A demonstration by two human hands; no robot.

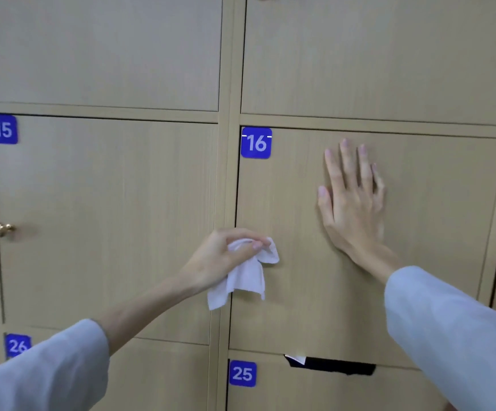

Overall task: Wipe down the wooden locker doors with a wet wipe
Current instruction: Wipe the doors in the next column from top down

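Light wooden locker doors fill the view. Door 16 carries a blue number tag at its top left corner. My right hand lies flat on this door with straight, spread fingers. My left hand pinches a crumpled white wet wipe at the left edge of door 16, over the post between doors. The wipe's loose end hangs down below the hand.
Door 15 on the left has a brass knob at its left edge. Doors 26 and 25 sit below. A dark strip with a white scrap pokes out at the top of door 25.
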